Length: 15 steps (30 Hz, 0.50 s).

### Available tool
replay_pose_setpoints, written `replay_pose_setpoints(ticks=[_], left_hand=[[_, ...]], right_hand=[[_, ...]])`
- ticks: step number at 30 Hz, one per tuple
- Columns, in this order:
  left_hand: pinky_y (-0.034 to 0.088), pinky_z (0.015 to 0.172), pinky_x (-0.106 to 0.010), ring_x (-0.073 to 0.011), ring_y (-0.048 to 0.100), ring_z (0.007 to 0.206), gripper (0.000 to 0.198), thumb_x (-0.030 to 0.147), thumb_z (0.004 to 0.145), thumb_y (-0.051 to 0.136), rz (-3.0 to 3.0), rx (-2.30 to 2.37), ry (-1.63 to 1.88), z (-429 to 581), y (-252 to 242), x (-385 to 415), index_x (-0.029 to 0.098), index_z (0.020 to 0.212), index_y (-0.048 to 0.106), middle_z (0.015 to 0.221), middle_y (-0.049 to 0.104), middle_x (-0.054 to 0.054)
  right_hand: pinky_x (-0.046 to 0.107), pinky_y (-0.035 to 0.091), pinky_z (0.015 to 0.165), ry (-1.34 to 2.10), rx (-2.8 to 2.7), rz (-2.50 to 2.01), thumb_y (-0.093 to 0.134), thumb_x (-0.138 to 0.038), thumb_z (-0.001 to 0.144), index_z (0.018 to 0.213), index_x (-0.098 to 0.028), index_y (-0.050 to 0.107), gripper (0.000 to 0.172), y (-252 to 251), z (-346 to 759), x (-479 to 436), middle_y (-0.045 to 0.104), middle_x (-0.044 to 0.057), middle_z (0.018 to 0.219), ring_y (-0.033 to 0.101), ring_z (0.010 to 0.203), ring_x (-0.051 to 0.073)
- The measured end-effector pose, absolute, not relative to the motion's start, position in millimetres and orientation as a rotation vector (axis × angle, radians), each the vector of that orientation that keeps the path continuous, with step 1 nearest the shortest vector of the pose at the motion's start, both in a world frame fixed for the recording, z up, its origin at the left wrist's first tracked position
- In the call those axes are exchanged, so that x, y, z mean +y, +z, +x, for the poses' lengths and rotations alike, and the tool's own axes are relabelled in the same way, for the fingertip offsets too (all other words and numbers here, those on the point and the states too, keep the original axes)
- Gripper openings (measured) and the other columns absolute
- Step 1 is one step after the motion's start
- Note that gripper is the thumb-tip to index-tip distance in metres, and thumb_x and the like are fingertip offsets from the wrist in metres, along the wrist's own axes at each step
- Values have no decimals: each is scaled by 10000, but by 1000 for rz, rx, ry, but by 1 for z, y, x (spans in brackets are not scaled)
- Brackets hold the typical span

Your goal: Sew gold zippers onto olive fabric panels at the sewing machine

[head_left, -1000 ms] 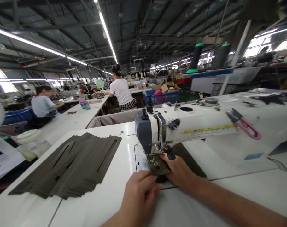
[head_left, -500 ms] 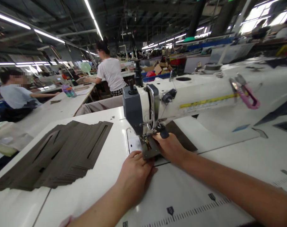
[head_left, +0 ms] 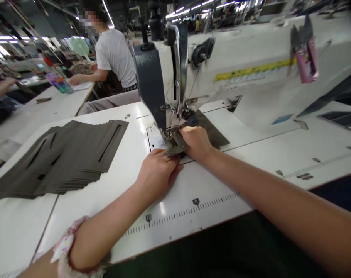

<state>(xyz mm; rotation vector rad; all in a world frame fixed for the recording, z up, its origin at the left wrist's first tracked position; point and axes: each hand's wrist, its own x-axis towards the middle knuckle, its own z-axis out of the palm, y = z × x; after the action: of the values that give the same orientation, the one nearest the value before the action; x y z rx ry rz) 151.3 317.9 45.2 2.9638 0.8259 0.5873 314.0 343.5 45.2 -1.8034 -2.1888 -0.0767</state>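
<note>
A dark olive fabric panel (head_left: 179,148) lies beneath the needle and presser foot of a white sewing machine (head_left: 250,71). Its rear part (head_left: 214,133) shows beyond my right hand. My left hand (head_left: 159,168) is closed at the panel's front corner, fingertips on the edge and thumb low beside it. On the panel's right side, close by the presser foot, my right hand (head_left: 196,142) is closed with its fingers bent over the fabric; the fingertips are partly hidden. To the left, a fanned stack of similar slotted panels (head_left: 68,158) rests on the white table (head_left: 129,185).
Pink-handled thread snips (head_left: 306,58) hang on the machine arm. A ruler scale (head_left: 178,214) runs along the table's front edge. Beyond, a person in a white shirt (head_left: 116,54) stands by another table (head_left: 56,106) with a purple and teal bottle (head_left: 59,83). A green fan (head_left: 80,47) is behind.
The view has tipped downward, bringing the table's front edge into sight. Both hands keep about the same places on the panel, which still lies under the presser foot.
</note>
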Motion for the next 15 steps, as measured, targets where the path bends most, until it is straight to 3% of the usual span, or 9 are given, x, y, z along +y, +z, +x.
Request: replay_pose_setpoints(ticks=[9,15], left_hand=[[453,774,-383,-201,621,748,166,219,851,492,2999,833,629,149,45,317,113,845,619,780,675,-68],[436,800,-400,-202,622,735,174,214,852,470,3009,807,617,149,45,317,129,820,619,781,675,-62]], right_hand=[[238,351,613,-107,-2251,-1736,453,-215,826,824,-160,608,165,49,316,343,663,63,850,608,767,180],[259,379,614,-117,-2200,-1869,457,-260,821,845,-147,631,209,48,314,346,668,107,853,625,779,230]])
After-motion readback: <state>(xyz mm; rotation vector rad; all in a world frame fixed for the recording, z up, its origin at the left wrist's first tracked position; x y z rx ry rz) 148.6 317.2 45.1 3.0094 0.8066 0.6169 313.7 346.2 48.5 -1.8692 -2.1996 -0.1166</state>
